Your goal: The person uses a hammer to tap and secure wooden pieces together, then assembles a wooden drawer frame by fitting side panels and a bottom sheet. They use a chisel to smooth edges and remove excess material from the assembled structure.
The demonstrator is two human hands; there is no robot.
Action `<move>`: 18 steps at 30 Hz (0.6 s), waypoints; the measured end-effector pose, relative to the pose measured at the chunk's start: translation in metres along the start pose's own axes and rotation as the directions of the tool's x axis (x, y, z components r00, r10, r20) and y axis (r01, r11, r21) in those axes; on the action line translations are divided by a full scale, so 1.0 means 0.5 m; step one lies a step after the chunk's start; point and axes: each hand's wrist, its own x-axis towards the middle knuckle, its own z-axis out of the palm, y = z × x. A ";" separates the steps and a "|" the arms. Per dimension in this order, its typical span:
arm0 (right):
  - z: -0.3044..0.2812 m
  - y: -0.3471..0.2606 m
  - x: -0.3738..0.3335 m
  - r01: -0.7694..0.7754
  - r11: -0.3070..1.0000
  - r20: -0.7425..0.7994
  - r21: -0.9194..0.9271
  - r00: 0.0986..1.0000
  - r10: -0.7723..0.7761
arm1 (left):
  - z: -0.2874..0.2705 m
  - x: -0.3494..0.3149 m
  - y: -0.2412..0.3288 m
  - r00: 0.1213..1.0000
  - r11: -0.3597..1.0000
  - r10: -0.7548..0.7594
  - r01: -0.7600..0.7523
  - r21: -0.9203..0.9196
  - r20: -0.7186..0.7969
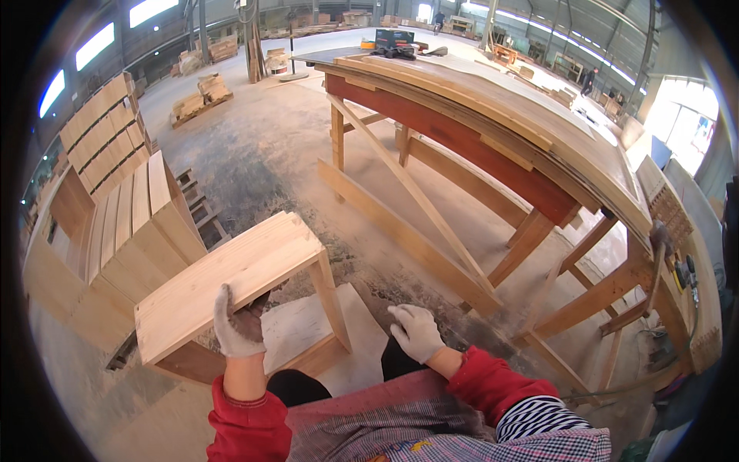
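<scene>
While the white-gloved left hand [239, 329] gripped an open, rectangular pale-wood box [231, 266] at centre left, the white-gloved right hand [418, 334] hovered at lower centre. Its fingers [401, 313] were loosely curled, half spread.

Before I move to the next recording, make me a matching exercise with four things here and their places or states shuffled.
1. Left hand
2. Right hand
3. Workbench
4. Row of wooden boxes

A. Reddish-brown along its near side
B. Left of the wooden frame
C. Gripping the wooden frame's long edge
D. Gloved and holding nothing

Pairs: 1-C, 2-D, 3-A, 4-B
</scene>
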 end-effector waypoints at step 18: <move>0.047 0.031 0.190 -0.114 0.969 0.586 0.218 0.809 -0.037 | -0.092 0.131 0.043 0.995 0.993 -0.052 0.061 0.104 -0.089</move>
